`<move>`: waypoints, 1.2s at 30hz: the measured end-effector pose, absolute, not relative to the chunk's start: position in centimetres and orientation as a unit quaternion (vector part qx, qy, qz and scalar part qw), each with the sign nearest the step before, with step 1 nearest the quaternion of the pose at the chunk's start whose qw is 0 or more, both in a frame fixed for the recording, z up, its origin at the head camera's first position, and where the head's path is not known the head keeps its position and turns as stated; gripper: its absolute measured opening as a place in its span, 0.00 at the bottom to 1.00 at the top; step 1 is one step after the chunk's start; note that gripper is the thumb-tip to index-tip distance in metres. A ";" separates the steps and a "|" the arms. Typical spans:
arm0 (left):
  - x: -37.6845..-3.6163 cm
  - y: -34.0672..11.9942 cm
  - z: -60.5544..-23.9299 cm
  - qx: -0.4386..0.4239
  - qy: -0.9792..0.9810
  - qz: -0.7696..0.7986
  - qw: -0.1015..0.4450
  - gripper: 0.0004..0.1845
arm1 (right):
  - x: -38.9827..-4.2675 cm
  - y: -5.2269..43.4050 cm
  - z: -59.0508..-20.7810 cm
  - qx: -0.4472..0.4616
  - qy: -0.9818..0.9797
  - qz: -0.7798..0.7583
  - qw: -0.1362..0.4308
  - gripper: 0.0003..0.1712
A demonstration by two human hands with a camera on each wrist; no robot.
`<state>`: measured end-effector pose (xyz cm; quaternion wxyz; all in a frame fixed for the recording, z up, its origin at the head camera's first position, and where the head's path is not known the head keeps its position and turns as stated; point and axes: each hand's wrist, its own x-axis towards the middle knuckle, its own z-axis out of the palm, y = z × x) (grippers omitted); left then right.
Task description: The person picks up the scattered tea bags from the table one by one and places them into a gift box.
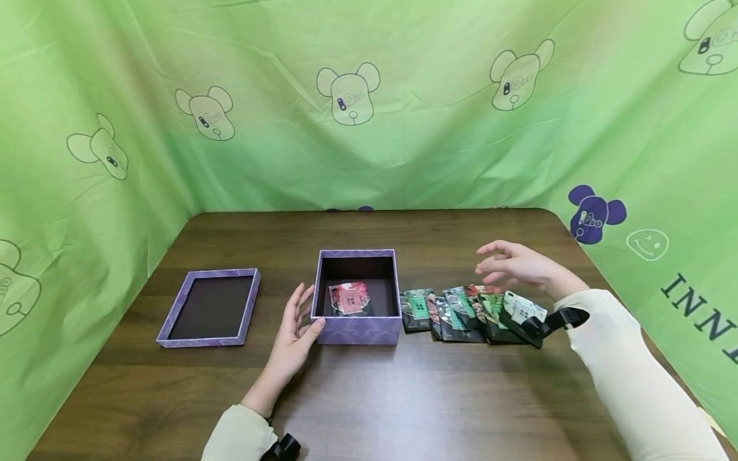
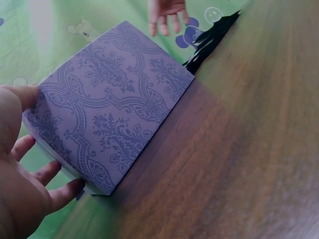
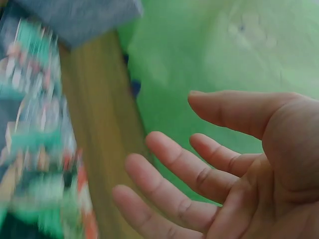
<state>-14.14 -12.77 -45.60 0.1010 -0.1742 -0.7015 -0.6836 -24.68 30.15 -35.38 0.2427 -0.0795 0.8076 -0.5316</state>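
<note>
A purple patterned box [image 1: 357, 330] stands lidless, its dark inside facing up. One pink-labelled black packet [image 1: 350, 299] lies in it. My left hand [image 1: 295, 339] holds the box's near left corner, thumb on the front and spread fingers along the left side. In the left wrist view, the fingertips [image 2: 67, 191] touch the box's edge. To the right of the box, several dark packets [image 1: 461, 317] with green, red and white labels overlap in a row. My right hand [image 1: 516, 266] hovers above and behind them, fingers spread and loosely bent, holding nothing.
The purple-rimmed lid [image 1: 248, 320] lies inside-up at the left of the brown wooden table [image 1: 369, 397]. A green curtain [image 1: 403, 160] with printed bear heads hangs behind the table and along both sides.
</note>
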 end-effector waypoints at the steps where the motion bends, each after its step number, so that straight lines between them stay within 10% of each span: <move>1: -14.1 -12.8 -45.6 -0.173 -0.702 -0.683 0.101 0.38 | -24.7 30.8 -35.8 -0.070 0.808 -0.532 0.243 0.34; 36: -14.3 -13.0 -46.1 -0.168 -0.713 -0.673 0.098 0.39 | -21.6 37.5 -42.5 -0.063 0.898 -0.403 0.163 0.45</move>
